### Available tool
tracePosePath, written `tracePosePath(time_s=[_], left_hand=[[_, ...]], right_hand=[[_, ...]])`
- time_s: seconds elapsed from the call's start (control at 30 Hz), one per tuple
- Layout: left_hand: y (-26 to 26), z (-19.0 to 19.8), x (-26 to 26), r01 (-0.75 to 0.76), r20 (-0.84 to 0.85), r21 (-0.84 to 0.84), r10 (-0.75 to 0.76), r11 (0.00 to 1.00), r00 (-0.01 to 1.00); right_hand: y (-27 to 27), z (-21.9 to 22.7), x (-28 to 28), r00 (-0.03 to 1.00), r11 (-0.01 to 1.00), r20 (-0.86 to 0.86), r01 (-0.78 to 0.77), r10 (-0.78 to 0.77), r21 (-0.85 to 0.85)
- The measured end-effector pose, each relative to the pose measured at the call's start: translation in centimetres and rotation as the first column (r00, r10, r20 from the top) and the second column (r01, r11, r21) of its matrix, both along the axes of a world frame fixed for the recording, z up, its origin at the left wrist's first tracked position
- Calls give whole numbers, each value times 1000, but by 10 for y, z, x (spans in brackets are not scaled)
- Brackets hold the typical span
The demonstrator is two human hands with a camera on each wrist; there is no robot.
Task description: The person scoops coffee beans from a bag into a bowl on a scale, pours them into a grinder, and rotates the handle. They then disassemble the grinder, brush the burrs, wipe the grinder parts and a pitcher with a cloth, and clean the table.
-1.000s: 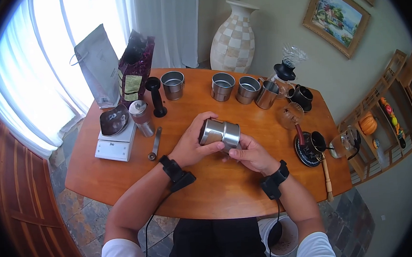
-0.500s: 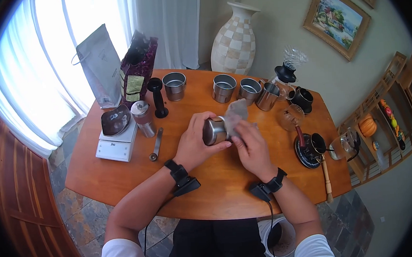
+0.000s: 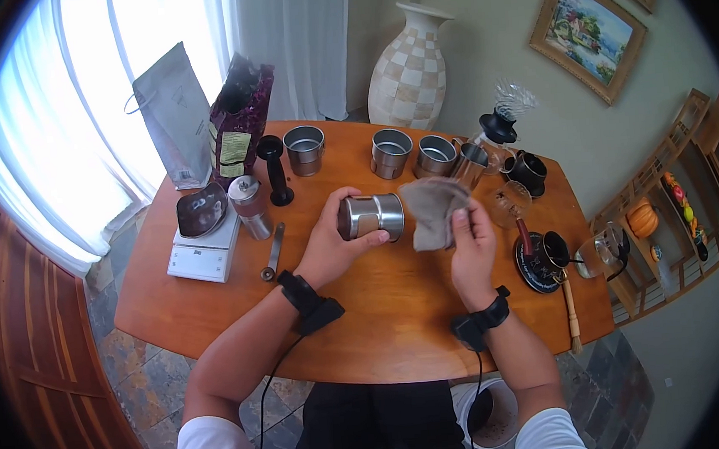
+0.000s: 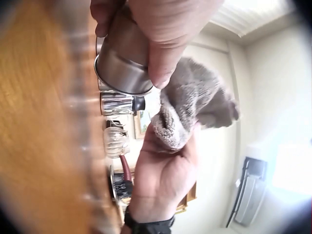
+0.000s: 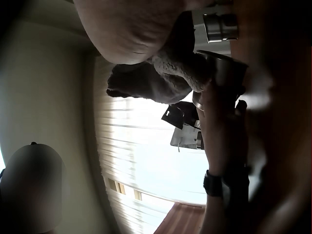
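In the head view my left hand (image 3: 333, 241) grips a stainless steel cup (image 3: 378, 215) that lies on its side above the table, its mouth turned to the right. My right hand (image 3: 472, 254) pinches a grey-brown cloth (image 3: 435, 215) just right of that mouth, a small gap apart from it. The left wrist view shows the thumb along the side of the steel cup (image 4: 124, 68) and the fluffy cloth (image 4: 187, 97) bunched in the right hand's fingers. From the right wrist the cloth (image 5: 151, 80) appears dark and overlaps the cup.
Steel cups (image 3: 390, 153) and a steel pitcher (image 3: 470, 165) line the back of the wooden table (image 3: 368, 341). At left stand a white scale (image 3: 202, 256), a hand grinder (image 3: 250, 207) and coffee bags (image 3: 240, 124). Glass servers (image 3: 603, 253) and a brush (image 3: 572, 318) lie right.
The cloth came into view in my right hand, at the cup's mouth half a second ago, and has since moved right, away from it. My left hand keeps holding the cup, its mouth now uncovered.
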State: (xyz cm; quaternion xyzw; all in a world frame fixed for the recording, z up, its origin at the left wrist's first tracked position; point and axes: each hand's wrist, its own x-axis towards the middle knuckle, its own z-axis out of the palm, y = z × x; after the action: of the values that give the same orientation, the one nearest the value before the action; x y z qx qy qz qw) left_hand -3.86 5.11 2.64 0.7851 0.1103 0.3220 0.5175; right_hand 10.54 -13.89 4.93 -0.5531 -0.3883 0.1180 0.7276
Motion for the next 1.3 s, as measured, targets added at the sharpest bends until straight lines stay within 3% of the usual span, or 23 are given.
tracePosePath(time_s=[0.07,0.1,0.17,0.23,0.27,0.3,0.33,0.37,0.43,0.57,0.67,0.87,0.97,1.03,1.1,1.17,1.2,1.23,1.27,1.3], left_hand=[[-4,3,2,220,190,-311,-167,925,968],[-6,9,0,223,191,-310,-169,924,967],[-11,24,-9,178,32,-468,-185,866,982],[-9,24,-9,198,-4,-486,-229,851,973],[-8,23,-9,216,-37,-505,-271,835,962],[-6,15,-8,216,-39,-506,-272,835,962],[-2,4,-6,232,-16,-559,-291,796,957],[2,-5,-5,249,8,-609,-308,753,951],[6,-3,-5,199,-52,-608,-288,769,956],[6,-1,-5,92,-162,-606,-236,790,958],[6,-3,-6,57,-189,-593,-208,804,960],[-11,8,-8,88,-216,-485,-216,870,952],[-18,16,-10,99,-262,-509,-263,855,929],[-26,27,-12,112,-272,-476,-267,872,925],[-28,29,-12,125,-281,-444,-271,887,921],[-30,24,-14,191,-118,-304,-236,933,965],[-31,24,-14,191,-119,-304,-236,933,964],[-31,24,-14,211,-43,-168,-221,963,974],[-31,24,-14,217,36,-27,-216,976,976],[-32,25,-15,218,37,-27,-217,975,975]], right_hand=[[1,-3,22,971,974,-132,210,-198,85],[2,-2,24,963,967,-191,219,-192,132],[-1,10,12,980,979,-124,169,-155,112],[-8,11,5,998,999,50,36,-34,-33],[-7,15,2,998,999,47,37,-35,-33],[-4,27,-3,865,992,494,-31,88,-124],[-1,32,-7,533,971,816,-49,224,-234],[0,31,-9,534,971,815,-49,224,-235],[0,28,-14,614,935,715,-117,333,-335],[-4,32,-15,665,921,655,-140,359,-363],[-1,26,-11,651,925,677,-104,342,-366],[-2,13,-11,586,958,795,105,157,-267],[-2,14,-12,546,950,832,195,102,-245],[-2,15,-14,591,926,805,272,53,-262],[1,3,-4,641,934,765,238,56,-267],[1,-6,4,689,941,723,203,59,-270],[0,-8,5,888,907,422,17,179,-422],[1,-9,6,961,845,60,-206,269,-493],[2,-13,7,962,846,60,-205,268,-493],[4,-17,8,934,828,-167,-358,317,-432]])
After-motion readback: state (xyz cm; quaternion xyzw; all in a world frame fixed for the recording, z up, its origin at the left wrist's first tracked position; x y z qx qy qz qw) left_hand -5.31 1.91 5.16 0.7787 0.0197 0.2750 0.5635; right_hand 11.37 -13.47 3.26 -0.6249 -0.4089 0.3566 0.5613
